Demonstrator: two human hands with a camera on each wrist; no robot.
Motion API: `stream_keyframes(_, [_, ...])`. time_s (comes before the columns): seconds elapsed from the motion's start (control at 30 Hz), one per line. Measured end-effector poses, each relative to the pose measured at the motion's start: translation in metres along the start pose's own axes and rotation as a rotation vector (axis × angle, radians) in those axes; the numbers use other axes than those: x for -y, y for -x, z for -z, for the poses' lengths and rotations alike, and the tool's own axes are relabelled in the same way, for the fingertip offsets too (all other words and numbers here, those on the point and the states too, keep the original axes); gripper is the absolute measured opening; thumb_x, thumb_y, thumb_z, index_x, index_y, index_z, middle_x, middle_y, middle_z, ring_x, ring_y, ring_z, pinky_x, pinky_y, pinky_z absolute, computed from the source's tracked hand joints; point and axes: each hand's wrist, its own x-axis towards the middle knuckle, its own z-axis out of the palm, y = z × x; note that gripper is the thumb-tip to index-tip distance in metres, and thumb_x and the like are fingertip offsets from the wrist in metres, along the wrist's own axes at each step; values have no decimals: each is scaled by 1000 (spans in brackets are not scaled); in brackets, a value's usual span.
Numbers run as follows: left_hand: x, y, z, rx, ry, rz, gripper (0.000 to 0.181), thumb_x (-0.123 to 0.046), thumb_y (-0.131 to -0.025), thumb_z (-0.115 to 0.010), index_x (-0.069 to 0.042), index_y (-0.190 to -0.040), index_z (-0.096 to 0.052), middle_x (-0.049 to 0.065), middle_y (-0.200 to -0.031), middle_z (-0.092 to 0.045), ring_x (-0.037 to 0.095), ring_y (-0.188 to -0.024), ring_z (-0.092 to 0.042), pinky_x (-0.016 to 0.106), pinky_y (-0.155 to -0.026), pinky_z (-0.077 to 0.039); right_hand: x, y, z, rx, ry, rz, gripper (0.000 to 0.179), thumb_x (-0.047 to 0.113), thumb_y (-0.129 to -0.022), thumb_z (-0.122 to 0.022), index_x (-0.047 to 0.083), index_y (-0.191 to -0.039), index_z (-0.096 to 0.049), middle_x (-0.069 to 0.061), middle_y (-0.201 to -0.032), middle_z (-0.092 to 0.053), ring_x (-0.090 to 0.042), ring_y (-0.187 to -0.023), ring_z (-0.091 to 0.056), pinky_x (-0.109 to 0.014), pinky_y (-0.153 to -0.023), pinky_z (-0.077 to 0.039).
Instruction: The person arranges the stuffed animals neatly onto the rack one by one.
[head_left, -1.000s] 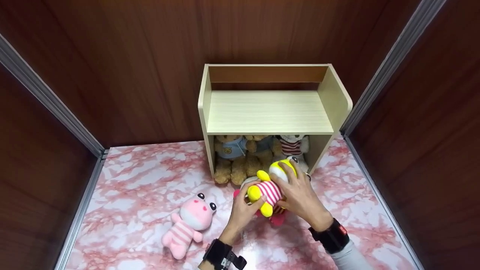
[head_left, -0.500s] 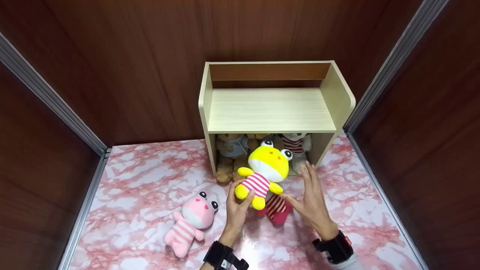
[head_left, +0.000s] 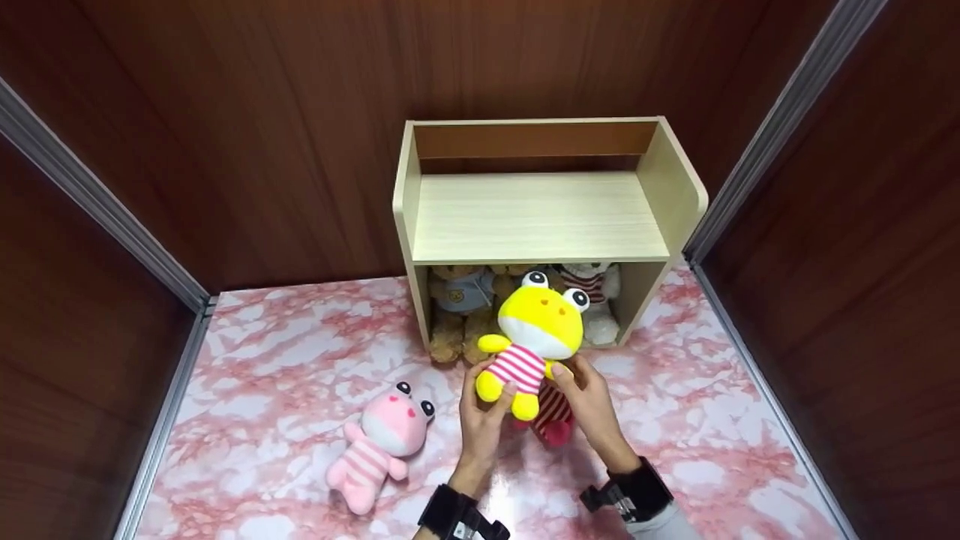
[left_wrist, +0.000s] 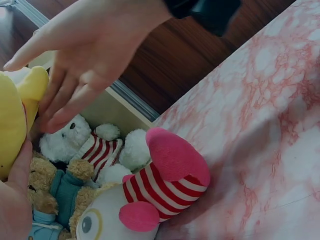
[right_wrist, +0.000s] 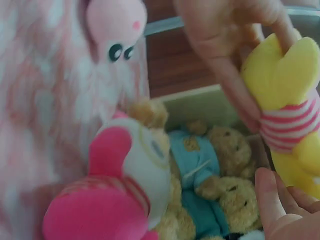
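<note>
A yellow frog plush (head_left: 541, 330) in a pink-and-white striped shirt is held up in front of the shelf, face toward the head camera. My left hand (head_left: 480, 427) grips its lower body and legs, thumb over the front. At its arm on the right side, my right hand (head_left: 594, 405) pinches, thumb in front and fingers behind. Below the frog lies a hot-pink plush (left_wrist: 172, 192) with a striped body and a white face, partly hidden by the frog in the head view. A pale pink frog plush (head_left: 375, 450) lies on its back to the left.
Behind the hands stands a light wooden shelf (head_left: 540, 217). Its lower compartment holds brown teddy bears (right_wrist: 227, 200) and a white bear (left_wrist: 70, 137) in a striped top. Dark wood panels (head_left: 262, 150) enclose the marbled pink surface (head_left: 247, 390).
The yellow frog has been turned upright, face outward. My right hand let go of its head, opened beside it, then moved in to its arm. My left hand has kept its grip.
</note>
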Motion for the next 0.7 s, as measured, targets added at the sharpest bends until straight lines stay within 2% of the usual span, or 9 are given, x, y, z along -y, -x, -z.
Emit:
stream_keyframes(0.13, [2, 1, -1, 9, -14, -12, 44, 3, -93, -70, 6, -134, -52, 12, -128, -61, 20, -107, -64, 29, -90, -56, 5, -3, -6, -35, 88, -49, 35, 22, -103, -66, -3, -129, -65, -14, -113, -70, -17, -98, -68, -30, -89, -56])
stream_keyframes(0.27, [2, 1, -3, 18, 1, -19, 44, 2, -93, -71, 5, -134, -52, 13, -127, -61, 21, -107, -65, 30, -91, -56, 6, -5, -11, -55, 131, -70, 34, 25, -100, -70, 0, -123, -68, -10, -102, -69, -18, -90, -64, -29, -81, -54])
stream_keyframes(0.47, [2, 0, -6, 33, -11, -38, 45, 3, -93, -71, 5, -134, -52, 14, -130, -59, 21, -114, -62, 31, -98, -53, 7, -7, -15, -49, 114, -64, 31, 23, -96, -74, 0, -116, -68, -9, -96, -69, -19, -85, -64, -27, -77, -54])
stream_keyframes(0.7, [5, 3, -8, 21, -131, -77, 45, 3, -94, -71, 2, -135, -54, 14, -130, -58, 17, -114, -60, 27, -99, -50, 10, -10, -15, -35, 100, -73, 38, 25, -92, -78, 1, -119, -67, -10, -100, -70, -20, -89, -65, -27, -81, -54])
